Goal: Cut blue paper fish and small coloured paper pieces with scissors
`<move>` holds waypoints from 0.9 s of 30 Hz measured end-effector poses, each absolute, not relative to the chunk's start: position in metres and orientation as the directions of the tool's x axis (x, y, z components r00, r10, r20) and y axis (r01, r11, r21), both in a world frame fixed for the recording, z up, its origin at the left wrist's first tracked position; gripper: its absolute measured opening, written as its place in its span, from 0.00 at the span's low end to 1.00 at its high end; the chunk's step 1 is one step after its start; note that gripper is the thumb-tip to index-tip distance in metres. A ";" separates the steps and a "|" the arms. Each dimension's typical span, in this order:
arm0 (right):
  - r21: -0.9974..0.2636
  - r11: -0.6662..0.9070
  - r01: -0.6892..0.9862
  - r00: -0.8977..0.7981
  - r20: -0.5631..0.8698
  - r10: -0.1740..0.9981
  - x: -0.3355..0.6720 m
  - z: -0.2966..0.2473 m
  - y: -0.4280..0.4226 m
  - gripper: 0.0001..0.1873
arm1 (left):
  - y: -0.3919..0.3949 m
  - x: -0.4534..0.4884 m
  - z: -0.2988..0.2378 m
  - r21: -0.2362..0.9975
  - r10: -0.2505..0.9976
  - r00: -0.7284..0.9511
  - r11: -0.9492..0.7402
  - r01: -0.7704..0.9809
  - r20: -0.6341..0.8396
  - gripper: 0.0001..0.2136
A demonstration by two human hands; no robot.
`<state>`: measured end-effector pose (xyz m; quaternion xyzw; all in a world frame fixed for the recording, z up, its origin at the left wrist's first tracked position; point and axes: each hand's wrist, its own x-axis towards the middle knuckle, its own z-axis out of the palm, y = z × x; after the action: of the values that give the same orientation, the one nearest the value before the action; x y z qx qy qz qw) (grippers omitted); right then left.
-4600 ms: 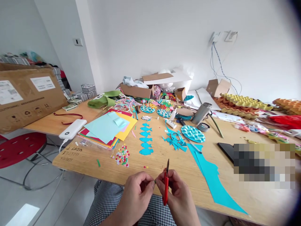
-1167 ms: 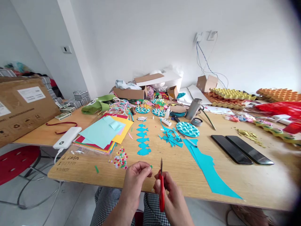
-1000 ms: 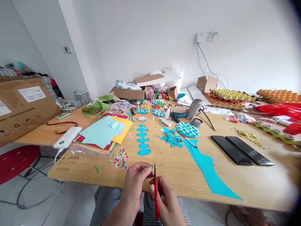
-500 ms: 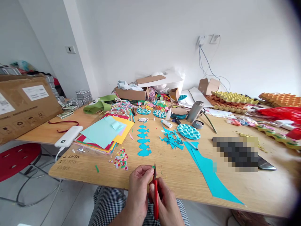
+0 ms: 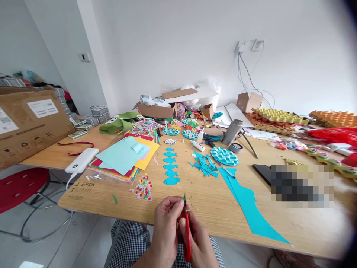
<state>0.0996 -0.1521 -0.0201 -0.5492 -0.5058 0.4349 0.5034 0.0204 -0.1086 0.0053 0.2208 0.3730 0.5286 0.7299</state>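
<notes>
My left hand [image 5: 165, 227] pinches a tiny green paper scrap [image 5: 182, 199] at its fingertips, just above the front edge of the wooden table [image 5: 212, 203]. My right hand [image 5: 196, 242] grips small red-handled scissors [image 5: 186, 227], blades pointing up and meeting the scrap. Both hands touch each other over my checked-trousered lap. A few green specks lie on the table right beyond the blades. A column of blue paper fish [image 5: 171, 166] lies further ahead.
A stack of coloured paper [image 5: 125, 156], a pile of small coloured dots [image 5: 144, 187], blue offcuts [image 5: 205, 166], a long blue paper strip [image 5: 247, 208], a white power bank [image 5: 82, 160], a metal flask [image 5: 233, 132], tape roll [image 5: 235, 147], boxes and egg trays crowd the table. A red stool [image 5: 21, 182] stands left.
The scissors have swung in from beside my left hand to meet the green scrap at its fingertips. Green specks now lie on the table by the blades. The view shifted slightly.
</notes>
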 end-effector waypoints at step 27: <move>-0.998 0.017 0.058 0.142 0.025 0.989 0.102 -0.022 -0.153 0.26 | -0.112 0.023 -0.001 0.723 0.942 0.142 0.326 -0.609 -0.305 0.11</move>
<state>0.1018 -0.1528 -0.0224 -0.5433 -0.4822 0.4430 0.5254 0.0225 -0.1120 -0.0013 0.2217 0.3754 0.5366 0.7225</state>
